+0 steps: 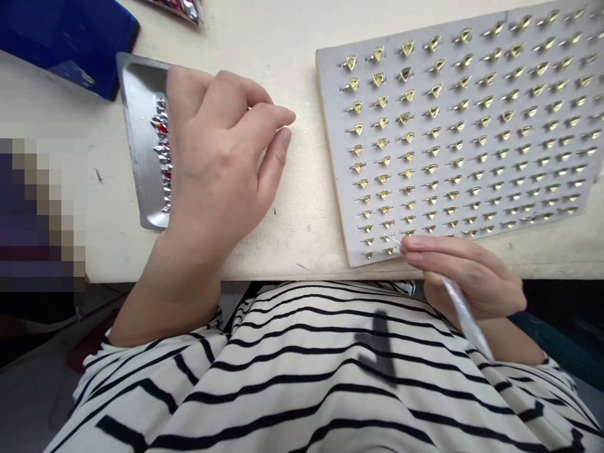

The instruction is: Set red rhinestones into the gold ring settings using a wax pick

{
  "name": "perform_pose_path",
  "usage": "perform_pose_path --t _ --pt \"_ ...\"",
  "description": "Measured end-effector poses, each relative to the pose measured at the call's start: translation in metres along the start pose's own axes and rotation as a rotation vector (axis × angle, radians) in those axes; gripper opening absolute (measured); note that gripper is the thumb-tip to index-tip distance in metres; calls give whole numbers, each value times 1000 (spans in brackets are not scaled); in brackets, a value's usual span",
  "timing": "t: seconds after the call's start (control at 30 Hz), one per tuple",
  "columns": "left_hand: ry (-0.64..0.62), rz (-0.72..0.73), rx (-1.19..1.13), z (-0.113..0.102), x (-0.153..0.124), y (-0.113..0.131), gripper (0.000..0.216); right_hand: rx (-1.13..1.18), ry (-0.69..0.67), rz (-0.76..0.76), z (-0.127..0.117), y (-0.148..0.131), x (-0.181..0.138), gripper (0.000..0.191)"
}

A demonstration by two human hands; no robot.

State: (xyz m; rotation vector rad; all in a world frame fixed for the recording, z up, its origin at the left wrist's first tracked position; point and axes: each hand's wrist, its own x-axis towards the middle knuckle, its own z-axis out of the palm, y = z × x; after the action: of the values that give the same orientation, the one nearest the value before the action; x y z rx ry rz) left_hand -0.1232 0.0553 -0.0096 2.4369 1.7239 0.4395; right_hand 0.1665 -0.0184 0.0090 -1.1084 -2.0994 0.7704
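My left hand is above the table, palm down, partly over a shallow metal tray. Its thumb and index fingertips are drawn close together; whatever may be between them is hidden. Inside the tray lies a band of small shiny silver and red stones, partly covered by the hand. My right hand pinches a slim whitish pointed tool. The tool's tip is over the near left corner of a grey foam board. Rows of gold-coloured rings with triangular heads stand in the board.
A dark blue box stands at the back left beside the tray. At the top edge lies part of a packet with red and silver pieces. The pale tabletop ends just in front of my striped shirt.
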Motion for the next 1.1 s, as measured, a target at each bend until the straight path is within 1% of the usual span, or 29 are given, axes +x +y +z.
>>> perform_pose_path --t 0.1,0.23,0.43,0.8,0.97,1.03,1.1 --pt "-10 2 -4 -1 0 -1 30 -50 -25 -14 7 1 0 42" --pt "-18 -8 -3 -2 0 0 30 -90 -95 -36 11 3 0 44" --pt "18 -17 -34 -2 0 3 30 -94 -93 -42 12 4 2 45" --pt "22 -17 -29 -1 0 4 30 -78 -92 -26 14 4 0 46" --pt "11 -28 -20 -2 0 5 30 -25 -96 1 13 2 0 44" --pt "13 -28 -15 -2 0 4 30 -11 -69 33 13 1 -1 41" --pt "15 -20 -14 0 1 2 31 -14 3 52 13 -1 -2 37"
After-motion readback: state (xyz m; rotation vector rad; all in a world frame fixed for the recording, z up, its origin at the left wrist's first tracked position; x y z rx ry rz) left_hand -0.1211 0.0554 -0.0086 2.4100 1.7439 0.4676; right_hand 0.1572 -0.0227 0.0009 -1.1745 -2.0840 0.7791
